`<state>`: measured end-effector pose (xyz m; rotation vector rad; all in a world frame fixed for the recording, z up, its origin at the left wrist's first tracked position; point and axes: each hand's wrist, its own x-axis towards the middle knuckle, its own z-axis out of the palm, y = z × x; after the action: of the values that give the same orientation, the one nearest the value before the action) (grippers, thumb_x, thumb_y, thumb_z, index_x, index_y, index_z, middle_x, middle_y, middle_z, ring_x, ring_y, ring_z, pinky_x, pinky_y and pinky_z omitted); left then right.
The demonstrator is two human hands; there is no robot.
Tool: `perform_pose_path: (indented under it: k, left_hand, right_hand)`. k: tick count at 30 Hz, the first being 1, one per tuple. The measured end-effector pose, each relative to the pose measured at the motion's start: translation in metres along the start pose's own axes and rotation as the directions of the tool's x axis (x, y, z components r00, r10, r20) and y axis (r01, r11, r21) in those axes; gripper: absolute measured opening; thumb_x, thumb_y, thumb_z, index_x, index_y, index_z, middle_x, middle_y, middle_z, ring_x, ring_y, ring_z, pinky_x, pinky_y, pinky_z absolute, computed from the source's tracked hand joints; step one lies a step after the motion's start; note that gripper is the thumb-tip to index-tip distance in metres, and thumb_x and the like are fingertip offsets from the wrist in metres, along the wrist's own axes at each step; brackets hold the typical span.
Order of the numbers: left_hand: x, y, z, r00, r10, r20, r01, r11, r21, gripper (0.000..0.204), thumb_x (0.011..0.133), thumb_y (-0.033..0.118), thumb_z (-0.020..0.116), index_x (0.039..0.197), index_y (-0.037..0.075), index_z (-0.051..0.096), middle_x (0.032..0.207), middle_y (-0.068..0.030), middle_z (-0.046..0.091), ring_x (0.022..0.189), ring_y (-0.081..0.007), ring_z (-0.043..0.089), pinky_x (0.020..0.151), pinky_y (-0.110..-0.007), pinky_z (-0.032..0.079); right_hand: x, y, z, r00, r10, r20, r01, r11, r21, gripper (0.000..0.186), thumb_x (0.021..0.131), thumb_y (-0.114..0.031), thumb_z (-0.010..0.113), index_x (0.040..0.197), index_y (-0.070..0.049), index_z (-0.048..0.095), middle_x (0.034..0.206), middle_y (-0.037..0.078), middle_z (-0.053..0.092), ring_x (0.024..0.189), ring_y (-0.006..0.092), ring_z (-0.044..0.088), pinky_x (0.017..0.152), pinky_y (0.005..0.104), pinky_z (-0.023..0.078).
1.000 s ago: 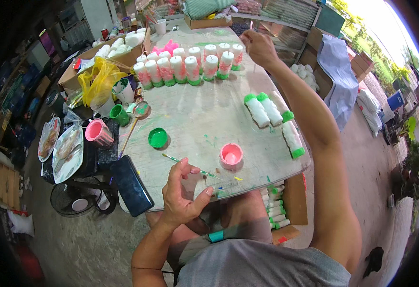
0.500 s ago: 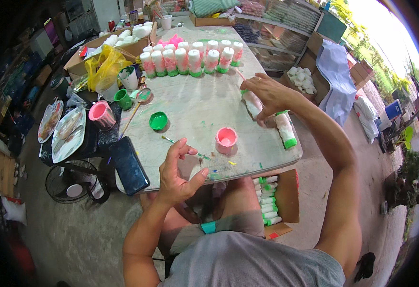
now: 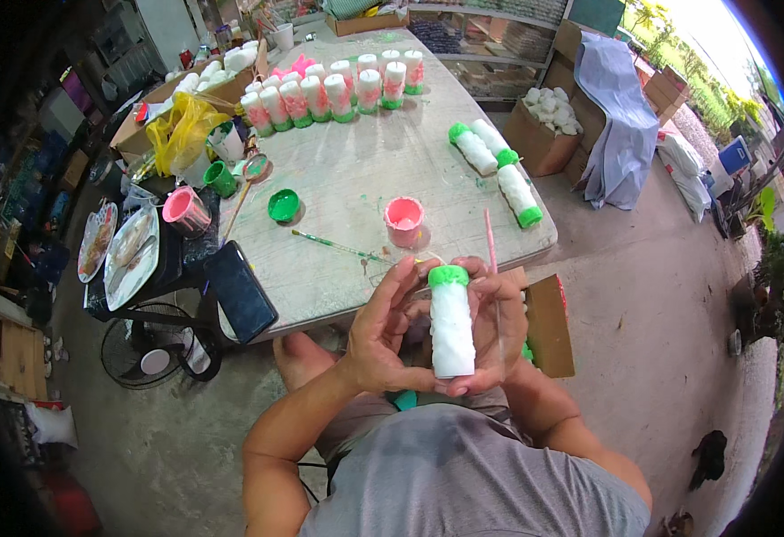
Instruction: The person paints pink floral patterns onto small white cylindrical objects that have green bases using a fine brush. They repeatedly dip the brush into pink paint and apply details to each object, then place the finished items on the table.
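Note:
A white candle (image 3: 451, 331) with a textured side and a green-painted end is held upright before my chest, its green end up. My left hand (image 3: 381, 333) grips it from the left, fingers curled and thumb near the lower end. From the other side my right hand (image 3: 498, 309) closes round it and also keeps a thin pink paintbrush (image 3: 490, 240) pointing up between the fingers. Just beyond the hands stands a small pot of pink paint (image 3: 404, 221). At the table's right edge lie three white candles with green ends, the nearest (image 3: 519, 195) apart from my hands.
Rows of pink-and-green painted candles (image 3: 336, 97) stand at the table's far side. A green paint lid (image 3: 284, 206), a second brush (image 3: 329, 244) and a black phone (image 3: 241, 292) lie on the left. An open cardboard box (image 3: 549, 327) sits below the table's right front.
My right hand has come back from the table's right edge with the brush. My left hand, open before, has closed. Both now hold a candle before my chest. The view has shifted slightly.

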<state>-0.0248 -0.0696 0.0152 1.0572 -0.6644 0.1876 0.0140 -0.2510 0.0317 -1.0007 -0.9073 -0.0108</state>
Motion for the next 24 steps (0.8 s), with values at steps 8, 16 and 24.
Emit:
perform_pose_path:
  k: [8,16,24]
  left_hand:
    - [-0.021,0.023,-0.017,0.967,-0.063,-0.247,0.037,0.993,-0.109,0.108,0.074,0.039,0.088,0.158,0.001,0.03,0.151,-0.0175,0.05,0.136,-0.0371,0.054,0.111,-0.053,0.049]
    - [-0.017,0.036,-0.055,0.87,-0.185,-0.457,0.048,0.954,-0.295,0.084,0.09,0.066,0.06,0.144,0.002,0.051,0.138,-0.0203,0.063,0.121,-0.0417,0.064,0.088,-0.043,0.054]
    - [0.003,0.035,-0.048,0.828,-0.398,-0.395,0.078,0.78,-0.621,0.078,0.102,0.069,0.041,0.14,0.002,0.055,0.134,-0.0244,0.066,0.123,-0.0534,0.062,0.105,-0.069,0.049]
  right_hand:
    - [0.025,-0.039,-0.023,0.987,0.153,-0.052,-0.162,0.923,-0.35,0.077,0.105,-0.057,0.053,0.15,0.005,0.044,0.124,0.017,0.062,0.113,0.0235,0.058,0.1,0.0394,0.045]
    - [0.137,-0.046,-0.045,0.934,0.094,0.343,0.252,0.507,-0.824,0.027,0.099,-0.017,0.069,0.117,0.002,0.072,0.09,0.015,0.071,0.078,0.0218,0.068,0.074,0.0362,0.053]
    - [0.164,-0.014,-0.034,0.871,0.433,0.233,0.028,0.429,-0.903,0.02,0.091,-0.017,0.072,0.097,0.002,0.073,0.09,0.022,0.074,0.081,0.0376,0.072,0.076,0.0428,0.055]
